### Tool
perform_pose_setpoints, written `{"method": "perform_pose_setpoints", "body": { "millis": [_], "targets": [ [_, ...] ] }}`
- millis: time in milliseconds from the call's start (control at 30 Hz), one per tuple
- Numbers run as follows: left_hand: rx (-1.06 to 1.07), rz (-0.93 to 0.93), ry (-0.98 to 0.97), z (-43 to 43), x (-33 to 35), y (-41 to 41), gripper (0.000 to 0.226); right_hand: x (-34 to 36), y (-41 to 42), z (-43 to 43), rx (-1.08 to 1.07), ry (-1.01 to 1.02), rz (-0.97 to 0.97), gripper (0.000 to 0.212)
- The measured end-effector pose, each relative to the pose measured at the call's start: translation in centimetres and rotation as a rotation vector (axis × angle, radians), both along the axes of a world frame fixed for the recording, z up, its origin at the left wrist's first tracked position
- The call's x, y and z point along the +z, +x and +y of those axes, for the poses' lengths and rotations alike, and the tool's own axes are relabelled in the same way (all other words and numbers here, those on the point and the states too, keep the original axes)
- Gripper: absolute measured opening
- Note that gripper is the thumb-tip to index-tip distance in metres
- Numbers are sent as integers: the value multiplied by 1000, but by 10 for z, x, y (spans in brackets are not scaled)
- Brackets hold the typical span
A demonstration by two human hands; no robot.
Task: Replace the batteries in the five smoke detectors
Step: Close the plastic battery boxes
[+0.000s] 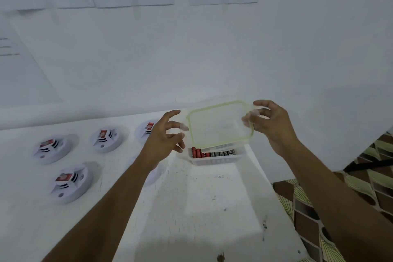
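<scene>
Over white table, right hand pinches clear lid; left hand splayed.

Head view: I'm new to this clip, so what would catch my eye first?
A clear green-rimmed lid, pinched by the right hand, hovers mid-frame above an open battery box. White smoke detectors lie on the table at left.

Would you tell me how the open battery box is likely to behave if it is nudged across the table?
The battery box looks like thin, clear plastic, so its walls probably flex. The batteries lying in it likely make it heavy for its size, so it should slide on the table rather than tip.
</scene>
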State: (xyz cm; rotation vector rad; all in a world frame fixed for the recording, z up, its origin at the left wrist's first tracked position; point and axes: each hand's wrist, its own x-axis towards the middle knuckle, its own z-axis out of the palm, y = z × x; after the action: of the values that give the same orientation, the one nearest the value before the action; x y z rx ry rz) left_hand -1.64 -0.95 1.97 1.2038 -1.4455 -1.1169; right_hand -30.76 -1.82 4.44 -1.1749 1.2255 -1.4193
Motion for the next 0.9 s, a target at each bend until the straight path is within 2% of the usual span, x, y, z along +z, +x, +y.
{"method": "perform_pose_setpoints", "body": {
  "millis": [133, 300, 367, 500, 567, 633, 667, 800, 900],
  "targets": [
    [41, 39, -22, 0, -1, 1, 56, -4, 0, -4, -13, 55, 98, 22],
    [63, 165, -48, -4, -1, 5, 53, -4, -4, -5, -35, 5, 400, 6],
    [41, 217, -61, -5, 0, 7, 48, -4, -5, -3, -14, -13, 385, 4],
    [-6, 289, -77, -6, -4, 9, 32, -4, -8, 2, 94, 36, 192, 9],
    [8, 237, -94, -6, -8, 7, 31, -11, -9, 4, 117, 79, 98, 22],
    [33, 110, -112, -5, -15, 4, 34, -19, -10, 6, 124, 97, 36, 26],
    [40, 31, -124, -4, -20, 4, 36, -24, -9, 7, 109, 102, 56, 24],
    [29, -219, -257, -2, -40, 0, 48, -47, -2, 12, 27, 105, 337, 17],
    [63, -296, -341, -1, -47, -3, 51, -56, 1, 12, -49, 92, 394, 22]
  ]
}}
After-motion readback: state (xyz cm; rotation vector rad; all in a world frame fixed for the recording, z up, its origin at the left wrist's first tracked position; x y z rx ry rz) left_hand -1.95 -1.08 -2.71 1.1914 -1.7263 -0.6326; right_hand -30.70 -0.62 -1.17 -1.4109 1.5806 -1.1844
